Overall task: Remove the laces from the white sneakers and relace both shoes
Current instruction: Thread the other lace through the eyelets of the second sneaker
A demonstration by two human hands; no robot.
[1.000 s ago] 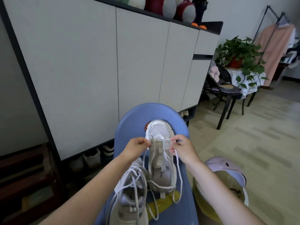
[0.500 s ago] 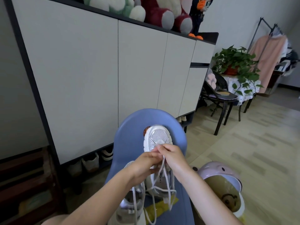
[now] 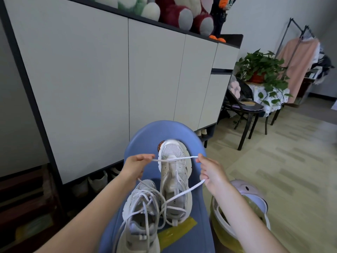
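Both hands have swung apart from where they met over the toe half a second ago. Nearest me, the laced sneaker (image 3: 140, 216) lies by the left forearm, its laces loose. Beyond, the left hand (image 3: 134, 168) and right hand (image 3: 211, 172) each pinch one end of the lace (image 3: 175, 158), drawn taut across the upright sneaker (image 3: 176, 179) on the blue chair (image 3: 138, 139). Judging by that, the first bottom row is threaded and evened.
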